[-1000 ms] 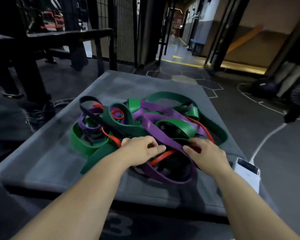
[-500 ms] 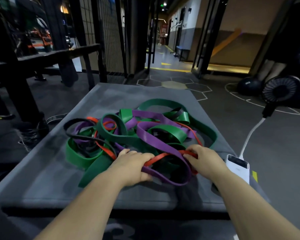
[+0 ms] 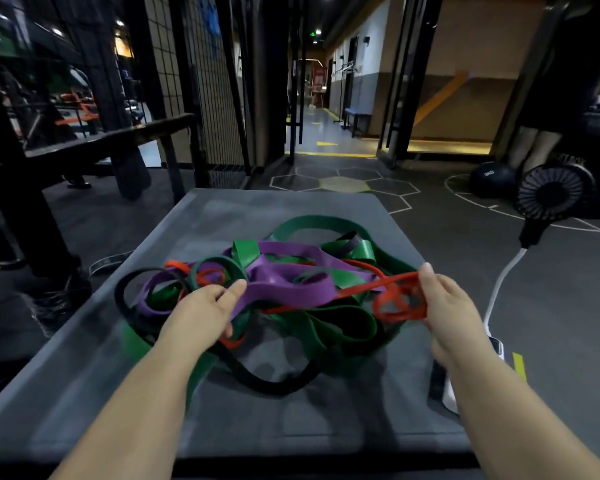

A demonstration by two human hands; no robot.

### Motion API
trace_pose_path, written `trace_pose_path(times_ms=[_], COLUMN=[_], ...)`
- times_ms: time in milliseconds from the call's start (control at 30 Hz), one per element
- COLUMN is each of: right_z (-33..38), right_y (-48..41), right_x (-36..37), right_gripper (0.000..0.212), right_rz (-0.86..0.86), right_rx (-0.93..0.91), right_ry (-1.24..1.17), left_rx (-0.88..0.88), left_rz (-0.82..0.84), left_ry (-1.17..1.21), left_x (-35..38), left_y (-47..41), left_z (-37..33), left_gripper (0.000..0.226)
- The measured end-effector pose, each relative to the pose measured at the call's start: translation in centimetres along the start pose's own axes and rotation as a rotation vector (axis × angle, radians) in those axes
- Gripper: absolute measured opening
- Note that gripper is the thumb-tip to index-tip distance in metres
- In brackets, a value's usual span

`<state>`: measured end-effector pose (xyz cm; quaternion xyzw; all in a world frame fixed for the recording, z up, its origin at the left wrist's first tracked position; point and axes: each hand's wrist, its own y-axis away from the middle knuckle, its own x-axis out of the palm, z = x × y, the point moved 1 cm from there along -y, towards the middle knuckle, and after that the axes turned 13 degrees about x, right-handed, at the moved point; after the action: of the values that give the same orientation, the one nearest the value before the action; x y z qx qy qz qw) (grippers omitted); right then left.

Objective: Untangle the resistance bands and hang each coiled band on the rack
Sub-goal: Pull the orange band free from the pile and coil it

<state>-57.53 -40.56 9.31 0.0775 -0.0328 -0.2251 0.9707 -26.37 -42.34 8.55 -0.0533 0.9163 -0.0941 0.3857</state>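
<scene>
A tangled heap of resistance bands lies on a grey padded box (image 3: 84,393). It holds a wide purple band (image 3: 291,289), green bands (image 3: 312,223), a thin black band (image 3: 274,388) and a thin red band (image 3: 361,289). My left hand (image 3: 201,313) grips the purple band at the heap's near left. My right hand (image 3: 444,306) pinches several bunched loops of the red band and holds them lifted off to the right, with a red strand stretched back into the heap. No rack for the bands is in view.
A white power bank (image 3: 492,348) with a white cable (image 3: 499,285) lies at the box's right edge. A small black fan (image 3: 551,195) and a dark ball (image 3: 492,178) stand on the floor at right. Black metal frames (image 3: 111,140) stand at left.
My right hand has pulled the red band out of the heap to the right and bunched it into loops. My left hand has lifted the purple band. The camera has tilted up.
</scene>
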Motion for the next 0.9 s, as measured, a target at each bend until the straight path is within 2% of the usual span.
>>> trace_pose_path(times_ms=[100, 267, 433, 533, 567, 600, 667, 700, 833, 900], right_z=[0.5, 1.1, 0.0, -1.9, -2.7, -3.4, -3.5, -3.0, 1.3, 3.2], right_y=[0.1, 0.3, -0.3, -1.2, -1.4, -1.7, -1.4, -1.1, -0.9, -1.1], right_x=[0.1, 0.0, -0.5, -0.1, 0.2, 0.4, 1.0, 1.4, 3.3, 4.8], right_gripper=[0.037, 0.027, 0.025, 0.028, 0.032, 0.045, 0.077, 0.082, 0.076, 0.063], right_rz=[-0.008, 0.06, -0.033, -0.077, -0.071, -0.066, -0.045, -0.021, 0.262, 0.373], right_rx=[-0.052, 0.059, 0.165, 0.285, 0.304, 0.311, 0.299, 0.289, 0.224, 0.197], right_ry=[-0.126, -0.408, -0.33, -0.178, -0.119, -0.028, 0.257, 0.435, 1.229, 1.563], left_rx=[-0.064, -0.099, -0.003, 0.155, 0.199, 0.229, 0.252, 0.252, 0.252, 0.263], left_rz=[0.019, -0.031, -0.045, 0.044, 0.074, 0.104, 0.163, 0.184, 0.199, 0.225], left_ry=[-0.106, -0.344, -0.376, -0.423, -0.446, -0.463, -0.474, -0.473, -0.401, -0.365], left_x=[0.2, 0.0, 1.4, 3.0, 3.5, 3.9, 4.5, 4.7, 5.0, 5.2], left_y=[-0.2, 0.6, 1.5, 2.2, 2.4, 2.6, 2.8, 2.8, 1.3, 0.0], left_z=[0.1, -1.2, -2.1, -2.3, -2.4, -2.4, -2.3, -2.3, -2.9, -3.6], left_gripper=[0.047, 0.036, 0.017, 0.029, 0.03, 0.032, 0.035, 0.036, 0.028, 0.037])
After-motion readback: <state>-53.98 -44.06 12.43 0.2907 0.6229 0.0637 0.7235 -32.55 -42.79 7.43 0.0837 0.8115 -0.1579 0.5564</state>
